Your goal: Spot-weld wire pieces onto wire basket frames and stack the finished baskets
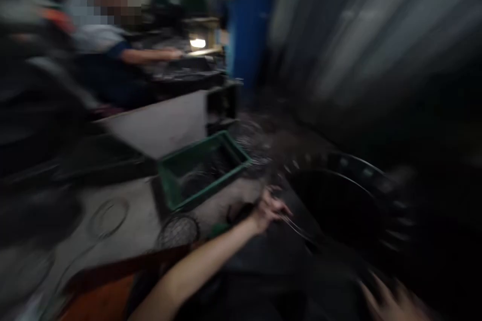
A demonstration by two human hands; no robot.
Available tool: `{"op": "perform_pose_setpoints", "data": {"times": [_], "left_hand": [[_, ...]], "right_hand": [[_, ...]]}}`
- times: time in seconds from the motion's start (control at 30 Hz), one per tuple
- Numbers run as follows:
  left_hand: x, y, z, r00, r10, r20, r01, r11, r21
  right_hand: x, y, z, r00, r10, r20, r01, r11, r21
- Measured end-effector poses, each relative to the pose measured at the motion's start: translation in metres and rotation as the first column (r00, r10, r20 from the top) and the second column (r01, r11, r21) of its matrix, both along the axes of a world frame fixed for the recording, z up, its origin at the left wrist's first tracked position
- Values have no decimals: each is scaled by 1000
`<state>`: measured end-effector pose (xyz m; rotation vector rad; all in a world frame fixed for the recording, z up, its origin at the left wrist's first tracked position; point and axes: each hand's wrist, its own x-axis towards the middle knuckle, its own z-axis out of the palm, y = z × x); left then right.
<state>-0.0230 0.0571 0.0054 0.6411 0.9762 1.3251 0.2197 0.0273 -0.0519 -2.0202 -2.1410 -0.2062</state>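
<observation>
Left hand point(269, 209): fingers partly curled, a thin wire point(297, 228) running from them toward the lower right; whether it is gripped or only touched cannot be told — motion blur. Right hand point(391, 298): at the bottom edge, fingers spread apart, badly blurred; whether it has hold of anything cannot be told.

Wire lies over dark ground, just left of a round drum point(361, 175) with a dark interior. Green crate point(175, 188) beyond the left forearm, dark items inside; a wire basket point(178, 230) near its lower left corner. Loop of cord point(109, 216) on the pale floor point(139, 200), farther left. Orange surface point(101, 301) at lower left.

Background: pale board point(161, 125) behind the crate; a person point(101, 55), arm extended toward a bright lamp point(198, 43); blue panel point(250, 25) right of the lamp.
</observation>
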Motion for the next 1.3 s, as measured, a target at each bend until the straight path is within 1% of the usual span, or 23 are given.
{"op": "perform_pose_setpoints", "data": {"times": [0.03,0.07,0.13,0.17,0.2,0.23,0.3,0.37,0.43,0.5,0.57,0.63,0.73,0.8,0.87,0.93,0.97,1.0,1.03,1.1,1.2,1.27,1.3], "left_hand": [[10,23,6,997,-79,2,79,997,15],[24,49,9,992,-128,-14,128,992,20],[59,97,8,969,-143,-203,156,986,50],[79,114,6,953,-175,-248,202,975,88],[97,123,3,935,-201,-291,246,961,127],[113,127,2,920,-221,-325,286,944,167],[138,125,-1,889,-226,-398,338,911,237],[153,119,-6,849,-211,-485,381,879,286],[161,120,-11,795,-201,-572,438,842,314],[163,129,-13,730,-182,-658,498,801,332],[161,144,-7,664,-128,-736,547,755,362],[156,158,3,604,-54,-795,590,701,401],[149,170,18,540,32,-841,640,634,435],[146,175,18,515,62,-855,651,620,438],[147,177,11,503,71,-861,647,630,430],[152,177,2,488,54,-871,651,642,405],[155,177,-1,477,40,-878,662,641,388],[159,176,-3,460,31,-887,679,631,374],[162,175,-3,440,34,-897,697,617,365],[168,173,0,399,77,-914,722,589,364],[174,173,10,334,170,-927,743,558,370],[179,174,13,294,211,-932,772,522,361],[182,173,13,275,224,-935,793,498,352]], "right_hand": [[29,-9,-8,995,-98,29,99,995,-26],[55,-17,-15,984,-166,59,169,984,-62],[94,-30,-27,969,-230,95,242,959,-150],[107,-37,-33,965,-245,93,259,947,-188],[114,-44,-37,963,-259,78,270,939,-215],[118,-52,-41,958,-281,50,285,932,-226],[117,-70,-46,933,-359,-26,346,915,-210],[110,-90,-50,892,-438,-112,414,891,-187],[100,-111,-56,847,-493,-198,469,869,-158],[88,-130,-61,818,-508,-272,497,861,-113],[73,-145,-67,811,-490,-319,496,866,-70],[58,-156,-72,820,-461,-340,477,878,-43],[46,-165,-70,816,-454,-359,485,874,-3],[52,-163,-59,798,-468,-381,510,860,14],[69,-152,-42,791,-466,-397,523,851,43],[95,-133,-27,794,-466,-390,542,833,109],[109,-121,-22,793,-481,-373,562,814,145],[121,-109,-22,789,-505,-349,584,794,172],[132,-97,-25,776,-542,-324,612,771,176],[146,-77,-40,750,-603,-271,648,751,122],[150,-62,-68,763,-603,-233,619,785,-5],[146,-60,-75,781,-573,-248,584,811,-35],[142,-60,-73,784,-558,-272,570,821,-40]]}}
